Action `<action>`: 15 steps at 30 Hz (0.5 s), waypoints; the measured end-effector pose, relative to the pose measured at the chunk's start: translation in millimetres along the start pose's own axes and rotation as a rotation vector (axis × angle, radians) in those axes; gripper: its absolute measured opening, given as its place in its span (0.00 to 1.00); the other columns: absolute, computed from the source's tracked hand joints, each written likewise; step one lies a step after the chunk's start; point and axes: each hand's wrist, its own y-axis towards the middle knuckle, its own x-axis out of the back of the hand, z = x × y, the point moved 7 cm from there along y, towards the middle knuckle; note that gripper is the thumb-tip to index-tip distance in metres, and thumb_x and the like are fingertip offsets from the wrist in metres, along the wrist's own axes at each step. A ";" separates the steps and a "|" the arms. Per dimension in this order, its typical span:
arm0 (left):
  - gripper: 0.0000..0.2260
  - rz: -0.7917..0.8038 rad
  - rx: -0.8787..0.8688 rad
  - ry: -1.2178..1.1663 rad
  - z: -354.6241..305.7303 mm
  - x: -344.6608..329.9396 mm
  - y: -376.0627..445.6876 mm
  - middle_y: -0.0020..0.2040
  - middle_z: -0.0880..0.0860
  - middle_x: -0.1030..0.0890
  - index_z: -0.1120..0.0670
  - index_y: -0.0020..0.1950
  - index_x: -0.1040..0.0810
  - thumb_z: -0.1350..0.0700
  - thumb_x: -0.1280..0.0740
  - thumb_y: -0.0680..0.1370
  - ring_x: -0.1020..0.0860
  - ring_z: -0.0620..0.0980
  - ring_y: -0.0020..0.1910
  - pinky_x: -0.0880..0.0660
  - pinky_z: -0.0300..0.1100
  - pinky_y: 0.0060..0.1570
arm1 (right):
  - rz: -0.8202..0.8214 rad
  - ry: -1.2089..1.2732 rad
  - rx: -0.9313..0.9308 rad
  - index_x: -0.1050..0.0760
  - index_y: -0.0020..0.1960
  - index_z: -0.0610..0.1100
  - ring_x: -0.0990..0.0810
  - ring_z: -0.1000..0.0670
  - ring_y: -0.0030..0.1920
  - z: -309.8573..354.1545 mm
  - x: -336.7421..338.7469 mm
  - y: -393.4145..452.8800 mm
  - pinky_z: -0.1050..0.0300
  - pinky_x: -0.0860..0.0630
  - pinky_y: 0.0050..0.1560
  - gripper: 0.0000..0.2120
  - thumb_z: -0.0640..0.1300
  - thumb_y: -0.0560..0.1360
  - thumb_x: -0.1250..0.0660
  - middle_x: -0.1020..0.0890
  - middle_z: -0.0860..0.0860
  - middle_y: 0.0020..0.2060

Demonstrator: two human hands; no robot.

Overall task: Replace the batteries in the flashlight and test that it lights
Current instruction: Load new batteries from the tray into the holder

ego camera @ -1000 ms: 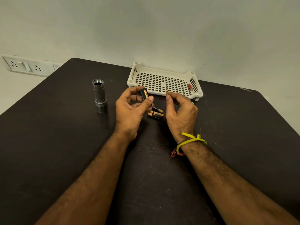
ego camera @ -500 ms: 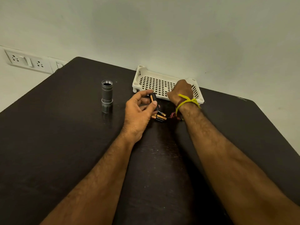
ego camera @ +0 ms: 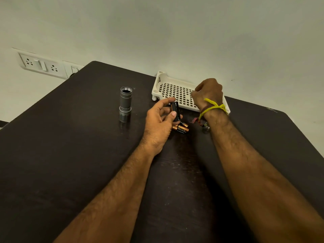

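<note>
The flashlight (ego camera: 125, 104) stands upright on the dark table (ego camera: 70, 146), open end up, off to the left of both hands. The left hand (ego camera: 160, 123) pinches a black battery holder (ego camera: 175, 111) between thumb and fingers, right above a few loose batteries (ego camera: 181, 128) lying on the table. The right hand (ego camera: 207, 93) is curled over the white basket (ego camera: 168, 90); can't tell if it's gripping anything. A yellow thread (ego camera: 213, 107) is tied round that wrist.

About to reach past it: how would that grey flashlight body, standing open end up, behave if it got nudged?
The flashlight body stands tall and narrow on the table, so a knock high up would probably tip it. It is round, so once down it would likely roll. It looks like metal, likely rigid and fairly heavy for its size.
</note>
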 end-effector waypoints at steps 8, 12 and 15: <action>0.16 -0.014 -0.022 0.034 -2.1 1.0 -3.0 0.52 0.63 0.18 0.57 0.65 0.24 0.69 0.34 0.80 0.16 0.56 0.49 0.17 0.41 0.43 | -0.032 0.671 0.063 0.17 0.47 0.47 0.16 0.51 0.37 -7.2 15.6 -79.7 0.57 0.17 0.38 0.04 0.41 0.73 0.25 0.16 0.53 0.36; 0.15 0.003 0.005 0.030 0.1 0.1 -3.2 0.49 0.57 0.16 0.60 0.66 0.24 0.69 0.34 0.80 0.15 0.51 0.47 0.18 0.40 0.42 | -0.005 1.019 -0.020 0.18 0.48 0.43 0.16 0.50 0.38 -24.4 4.4 -101.8 0.60 0.19 0.35 0.06 0.35 0.74 0.25 0.15 0.48 0.39; 0.17 0.005 0.037 -0.002 1.7 1.4 -2.1 0.52 0.59 0.15 0.61 0.69 0.26 0.67 0.34 0.80 0.14 0.54 0.48 0.17 0.43 0.45 | -0.043 1.158 -0.087 0.19 0.46 0.41 0.16 0.53 0.35 -29.1 5.0 -104.4 0.61 0.19 0.33 0.06 0.32 0.73 0.26 0.16 0.47 0.38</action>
